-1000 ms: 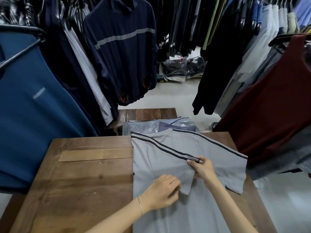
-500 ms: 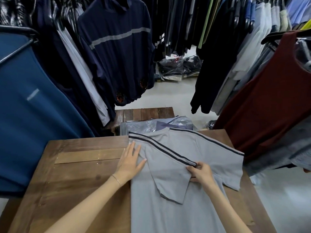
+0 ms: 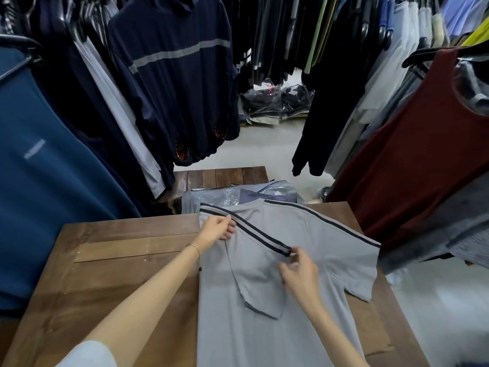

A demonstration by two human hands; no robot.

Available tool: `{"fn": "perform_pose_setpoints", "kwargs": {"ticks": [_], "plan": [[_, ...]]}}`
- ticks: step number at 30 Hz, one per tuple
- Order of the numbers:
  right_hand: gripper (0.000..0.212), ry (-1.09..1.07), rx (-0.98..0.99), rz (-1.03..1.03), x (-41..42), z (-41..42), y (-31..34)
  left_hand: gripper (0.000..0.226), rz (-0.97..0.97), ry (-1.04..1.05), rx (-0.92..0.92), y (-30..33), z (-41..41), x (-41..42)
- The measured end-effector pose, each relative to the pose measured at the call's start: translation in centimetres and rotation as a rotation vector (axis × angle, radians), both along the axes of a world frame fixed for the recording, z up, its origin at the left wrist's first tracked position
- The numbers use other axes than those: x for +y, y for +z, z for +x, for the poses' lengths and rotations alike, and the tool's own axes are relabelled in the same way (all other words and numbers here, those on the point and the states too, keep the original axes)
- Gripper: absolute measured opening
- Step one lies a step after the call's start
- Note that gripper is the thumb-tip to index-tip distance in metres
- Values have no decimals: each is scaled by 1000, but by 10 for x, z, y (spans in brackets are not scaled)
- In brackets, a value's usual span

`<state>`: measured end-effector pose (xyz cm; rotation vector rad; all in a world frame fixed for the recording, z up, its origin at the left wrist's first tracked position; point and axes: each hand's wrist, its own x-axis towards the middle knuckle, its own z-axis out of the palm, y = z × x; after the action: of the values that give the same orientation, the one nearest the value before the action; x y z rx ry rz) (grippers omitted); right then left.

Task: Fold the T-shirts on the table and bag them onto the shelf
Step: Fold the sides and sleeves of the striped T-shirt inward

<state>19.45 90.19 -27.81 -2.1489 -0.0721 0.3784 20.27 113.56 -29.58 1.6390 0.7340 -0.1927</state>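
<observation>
A grey T-shirt [image 3: 264, 327] is laid on the right half of the wooden table [image 3: 105, 274], its left sleeve already folded inward. The folded shoulder edge is pinched by the left hand [image 3: 218, 230]; the striped sleeve end is pinched by the right hand [image 3: 297, 271]. The right sleeve is not yet folded. Bagged garments [image 3: 238, 194] are seen beyond the far edge. Folding is judged early; bagging and shelving remain.

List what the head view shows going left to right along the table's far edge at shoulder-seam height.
Bare table → left hand gripping the grey T-shirt at its left shoulder → folded-in left sleeve → right hand at that sleeve's striped cuff → flat right sleeve.
</observation>
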Motion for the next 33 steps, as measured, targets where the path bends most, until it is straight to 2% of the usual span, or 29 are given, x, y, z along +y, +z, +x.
{"fn": "perform_pose_setpoints", "kwargs": {"ticks": [1, 3, 4, 8, 12, 13, 17, 20, 25, 30, 33], "plan": [[24, 129, 7, 79, 10, -9, 15, 34, -44, 21, 25, 2, 2, 2], [7, 385, 139, 230, 30, -28, 42, 41, -68, 11, 60, 3, 4, 8], [5, 443, 164, 247, 35, -32, 45, 44, -52, -10, 70, 1, 4, 11], [19, 382, 48, 48, 32, -27, 19, 35, 57, -163, 13, -7, -1, 18], [19, 473, 25, -181, 21, -33, -5, 10, 148, -201, -67, -16, 0, 17], [16, 494, 27, -202, 20, -36, -8, 13, 180, -209, -66, -18, 1, 17], [22, 528, 77, -266, 15, -39, -19, 51, 330, -377, 17, -18, 8, 20], [26, 501, 109, -270, 12, -37, -26, 57, 300, -524, 29, -5, 8, 22], [28, 519, 145, -328, 16, -35, -29, 40, 244, -425, -79, -11, 13, 18], [35, 554, 199, -457, 15, -31, -21, 5, 190, -236, -73, -17, 12, 10], [36, 556, 197, -486, 15, -31, -16, 24, 165, -178, -161, -13, 9, 7]]}}
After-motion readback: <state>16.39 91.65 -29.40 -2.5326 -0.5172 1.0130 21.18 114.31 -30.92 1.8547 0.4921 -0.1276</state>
